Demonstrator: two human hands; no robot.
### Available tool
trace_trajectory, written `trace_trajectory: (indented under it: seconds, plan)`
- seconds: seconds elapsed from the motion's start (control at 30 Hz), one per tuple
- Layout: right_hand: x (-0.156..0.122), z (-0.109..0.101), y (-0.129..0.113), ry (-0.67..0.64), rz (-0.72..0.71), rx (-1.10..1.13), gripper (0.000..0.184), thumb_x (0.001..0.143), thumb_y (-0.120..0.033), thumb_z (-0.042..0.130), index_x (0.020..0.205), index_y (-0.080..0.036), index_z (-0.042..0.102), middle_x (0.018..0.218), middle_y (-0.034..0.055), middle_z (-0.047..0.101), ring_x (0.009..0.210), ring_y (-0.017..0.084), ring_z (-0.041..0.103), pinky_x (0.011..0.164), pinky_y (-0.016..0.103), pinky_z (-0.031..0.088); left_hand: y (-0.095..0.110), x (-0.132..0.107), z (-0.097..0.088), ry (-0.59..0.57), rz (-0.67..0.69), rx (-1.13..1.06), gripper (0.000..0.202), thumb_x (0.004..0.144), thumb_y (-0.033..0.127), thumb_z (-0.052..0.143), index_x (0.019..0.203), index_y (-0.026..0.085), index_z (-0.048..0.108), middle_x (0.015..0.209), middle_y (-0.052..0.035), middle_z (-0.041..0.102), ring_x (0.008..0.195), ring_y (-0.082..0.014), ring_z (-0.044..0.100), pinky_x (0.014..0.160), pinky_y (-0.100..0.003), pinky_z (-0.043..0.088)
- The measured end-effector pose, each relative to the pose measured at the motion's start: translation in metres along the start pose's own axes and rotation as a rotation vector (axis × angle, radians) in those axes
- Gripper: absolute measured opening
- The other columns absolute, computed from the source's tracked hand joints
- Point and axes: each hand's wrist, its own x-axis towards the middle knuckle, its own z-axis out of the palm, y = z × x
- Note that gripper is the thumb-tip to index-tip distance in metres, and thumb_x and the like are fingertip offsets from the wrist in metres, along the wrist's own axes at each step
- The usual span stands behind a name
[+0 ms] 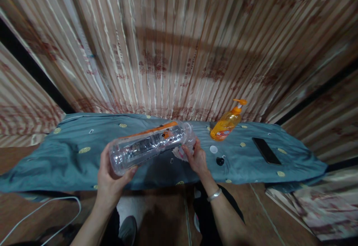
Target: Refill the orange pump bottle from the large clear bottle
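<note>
My left hand (110, 178) grips the base of a clear plastic bottle (148, 145) with an orange label, held on its side over a table draped in blue-grey cloth (64, 152). At the bottle's mouth end, my right hand (197, 158) is closed on a crumpled white cloth or tissue (179, 152) pressed against the neck. A silver bracelet sits on my right wrist. A white cap (213, 149) and a small black object (220, 161) lie on the cloth just right of my right hand.
An orange pump bottle (227, 124) stands at the back of the table. A black phone (266, 150) lies flat to the right. Striped curtains hang behind. A white cable (41, 208) runs across the floor at lower left.
</note>
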Motion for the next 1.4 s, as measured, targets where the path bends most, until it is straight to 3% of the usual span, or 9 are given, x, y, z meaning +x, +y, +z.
trace_trajectory:
  seconds: [0.13, 0.33, 0.57, 1.1, 1.23, 1.4]
  plan:
    - [0.001, -0.001, 0.001, -0.018, -0.024, -0.016, 0.084, 0.104, -0.061, 0.070, 0.168, -0.009, 0.052, 0.103, 0.0162, 0.090, 0.078, 0.034, 0.085, 0.072, 0.038, 0.062, 0.004, -0.004, 0.004, 0.032, 0.003, -0.011, 0.104, 0.065, 0.061, 0.105, 0.155, 0.029, 0.063, 0.161, -0.0150, 0.069, 0.150, -0.0458, 0.067, 0.130, -0.063, 0.053]
    - [0.003, -0.002, -0.004, -0.041, -0.034, 0.019, 0.066, 0.106, -0.063, 0.064, 0.149, -0.013, 0.067, 0.087, 0.0104, 0.087, 0.077, 0.034, 0.084, 0.073, 0.037, 0.061, 0.010, 0.000, 0.006, 0.043, -0.037, -0.014, 0.109, 0.051, 0.062, 0.109, 0.145, 0.029, 0.066, 0.153, -0.0154, 0.072, 0.145, -0.0515, 0.068, 0.128, -0.071, 0.052]
    - [0.002, -0.005, -0.006, 0.002, -0.072, 0.092, 0.056, 0.105, -0.067, 0.064, 0.132, -0.018, 0.074, 0.097, 0.0132, 0.088, 0.087, 0.034, 0.085, 0.078, 0.038, 0.064, 0.020, -0.001, 0.013, 0.070, -0.069, -0.040, 0.111, 0.047, 0.062, 0.108, 0.144, 0.029, 0.065, 0.154, -0.0159, 0.070, 0.148, -0.0526, 0.064, 0.131, -0.072, 0.047]
    - [0.003, -0.004, -0.008, 0.007, -0.035, 0.094, 0.051, 0.104, -0.066, 0.068, 0.126, -0.020, 0.074, 0.088, 0.0095, 0.086, 0.079, 0.033, 0.084, 0.069, 0.036, 0.061, 0.021, 0.000, 0.015, 0.085, -0.024, -0.020, 0.107, 0.047, 0.063, 0.107, 0.140, 0.028, 0.067, 0.148, -0.0161, 0.072, 0.141, -0.0501, 0.068, 0.127, -0.069, 0.053]
    - [0.004, -0.006, -0.008, -0.017, -0.026, 0.101, 0.051, 0.104, -0.066, 0.069, 0.126, -0.020, 0.074, 0.081, 0.0072, 0.083, 0.071, 0.031, 0.081, 0.062, 0.034, 0.057, 0.021, 0.000, 0.017, 0.079, -0.036, -0.048, 0.109, 0.047, 0.062, 0.107, 0.142, 0.029, 0.065, 0.153, -0.0158, 0.070, 0.145, -0.0504, 0.065, 0.130, -0.070, 0.050]
    - [0.004, -0.007, -0.008, -0.022, -0.036, 0.097, 0.052, 0.103, -0.068, 0.068, 0.125, -0.021, 0.073, 0.087, 0.0101, 0.086, 0.079, 0.033, 0.084, 0.067, 0.035, 0.060, 0.025, 0.001, 0.018, 0.068, -0.071, -0.079, 0.109, 0.046, 0.054, 0.107, 0.141, 0.028, 0.062, 0.154, -0.0178, 0.068, 0.150, -0.0542, 0.061, 0.134, -0.076, 0.042]
